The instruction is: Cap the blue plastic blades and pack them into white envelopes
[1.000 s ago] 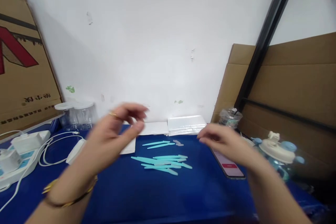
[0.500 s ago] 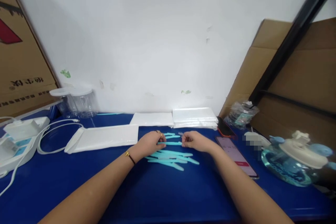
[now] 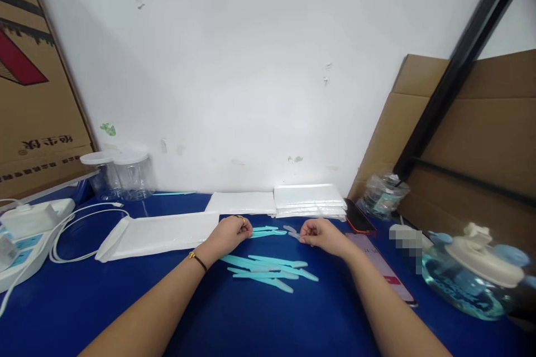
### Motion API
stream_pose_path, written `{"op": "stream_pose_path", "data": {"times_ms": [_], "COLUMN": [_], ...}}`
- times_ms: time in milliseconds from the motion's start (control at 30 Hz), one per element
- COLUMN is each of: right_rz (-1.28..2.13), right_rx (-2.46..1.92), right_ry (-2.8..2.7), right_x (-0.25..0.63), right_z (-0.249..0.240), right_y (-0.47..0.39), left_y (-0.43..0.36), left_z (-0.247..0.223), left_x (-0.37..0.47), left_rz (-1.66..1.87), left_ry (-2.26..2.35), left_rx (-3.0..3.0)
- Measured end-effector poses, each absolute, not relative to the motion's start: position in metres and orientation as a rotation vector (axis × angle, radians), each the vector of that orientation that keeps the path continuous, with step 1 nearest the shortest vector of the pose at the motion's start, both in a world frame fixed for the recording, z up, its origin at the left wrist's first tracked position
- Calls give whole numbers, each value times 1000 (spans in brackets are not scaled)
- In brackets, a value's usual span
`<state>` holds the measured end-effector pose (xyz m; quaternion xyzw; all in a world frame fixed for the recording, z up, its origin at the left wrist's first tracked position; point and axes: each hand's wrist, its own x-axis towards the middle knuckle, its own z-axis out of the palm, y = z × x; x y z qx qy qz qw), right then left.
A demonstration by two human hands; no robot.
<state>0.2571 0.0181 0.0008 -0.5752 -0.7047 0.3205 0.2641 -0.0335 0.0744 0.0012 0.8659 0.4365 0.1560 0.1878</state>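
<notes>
My left hand [image 3: 231, 235] is closed at the near end of the teal eyebrow razors [image 3: 268, 232], its fingertips pinching one of them. My right hand [image 3: 321, 237] is pinched on a small clear plastic blade cap [image 3: 296, 235]. Another clear cap [image 3: 288, 228] lies just beside its fingertips. Closer to me, a loose pile of several teal eyebrow razors [image 3: 268, 275] with pale caps is spread on the blue table [image 3: 268, 326]. Between the two hands there is a gap.
White padded pouches [image 3: 310, 196] are stacked by the wall, and a longer white pouch [image 3: 163, 234] lies left. Clear jars [image 3: 134, 178], a power strip [image 3: 37, 251] and a white cable [image 3: 62, 234] stand left. Right are a phone [image 3: 389, 273] and a teal bottle [image 3: 469, 284].
My hands have drawn apart; the razor that spanned them is now at the left hand beside the other razors. A clear cap is in my right fingers. The view tilted up slightly.
</notes>
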Motion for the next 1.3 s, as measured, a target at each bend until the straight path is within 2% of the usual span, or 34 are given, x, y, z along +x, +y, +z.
{"op": "stream_pose_path", "data": {"times_ms": [167, 267, 400, 767, 1100, 1300], "right_rz": [604, 716, 818, 789, 862, 640], "right_rx": [-1581, -1501, -1493, -1528, -1582, -1621], "right_ry": [-1964, -2127, -2166, -2061, -2007, -1969], "right_x": [259, 251, 240, 240, 252, 254], "right_z": [8, 11, 4, -1, -4, 5], "right_y": [8, -1, -3, 9, 16, 5], "left_y": [71, 55, 40, 55, 66, 69], "left_z": [6, 11, 12, 1, 7, 8], "left_x": [-36, -31, -23, -26, -38, -46], "left_rz": [603, 618, 463, 504, 594, 694], "left_ry": [1312, 1173, 984, 1071, 1297, 1413], "left_rx": [2497, 2495, 2514, 2323, 2418, 2437]}}
